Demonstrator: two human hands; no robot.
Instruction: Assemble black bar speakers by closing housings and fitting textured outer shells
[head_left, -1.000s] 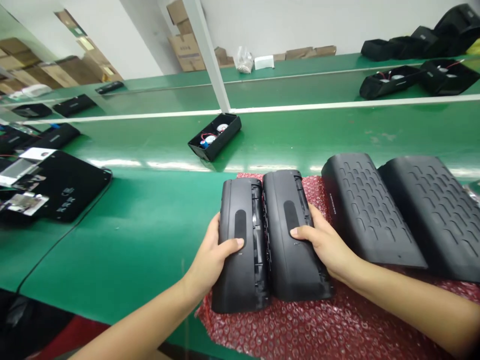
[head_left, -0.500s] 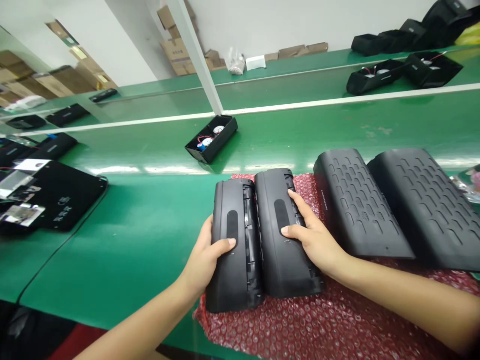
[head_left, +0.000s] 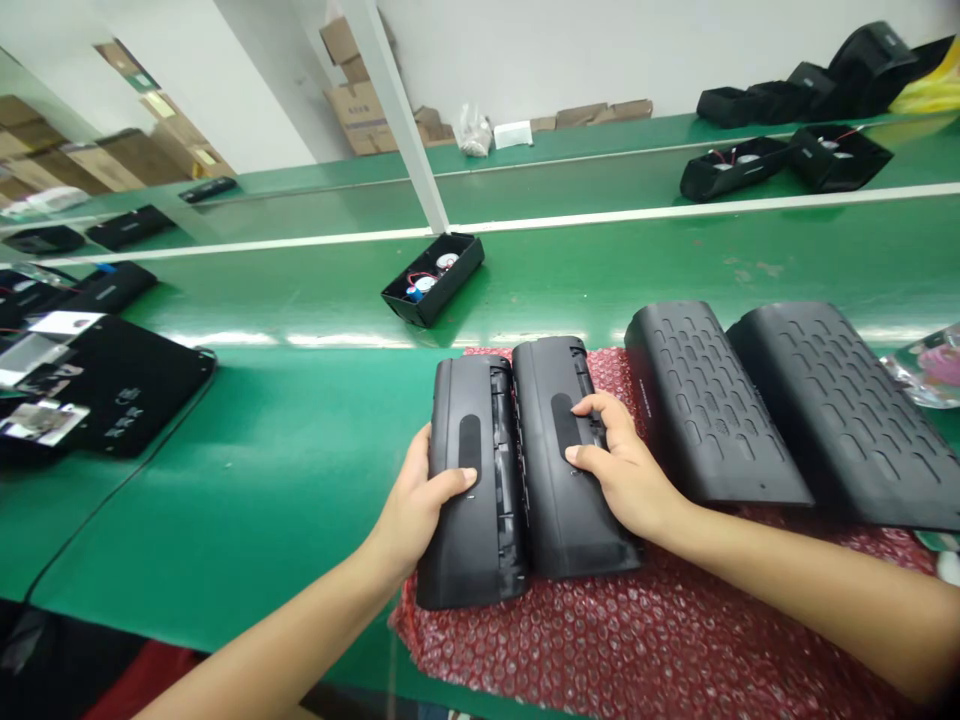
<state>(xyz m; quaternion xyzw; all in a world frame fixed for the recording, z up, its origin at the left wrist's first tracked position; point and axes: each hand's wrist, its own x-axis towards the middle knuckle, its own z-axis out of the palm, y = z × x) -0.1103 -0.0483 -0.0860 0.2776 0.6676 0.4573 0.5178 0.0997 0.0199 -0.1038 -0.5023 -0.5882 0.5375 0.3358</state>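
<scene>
Two black plastic housings lie side by side on red bubble wrap [head_left: 600, 650], each with a dark oval strip on its face. My left hand [head_left: 420, 495] grips the left housing [head_left: 469, 540] at its outer edge, the thumb lying over the lower end of the strip. Around the right edge of the right housing [head_left: 562, 530] curls my right hand [head_left: 622, 460], its thumb and index finger on the face near the strip. The fingers beneath both housings are hidden. Right of them rest two textured black covers, a nearer one [head_left: 712, 400] and a farther one [head_left: 847, 400].
An open black box [head_left: 435, 278] with round white parts and wires stands behind the bubble wrap. A flat black panel [head_left: 150, 390] with a cable lies at left. Open black boxes [head_left: 735, 168] sit at the back right. A white post [head_left: 401, 110] rises from the bench.
My right index finger has bent inward, closer to the oval strip. Both hands still hold the housings, which have barely shifted. The view has moved slightly.
</scene>
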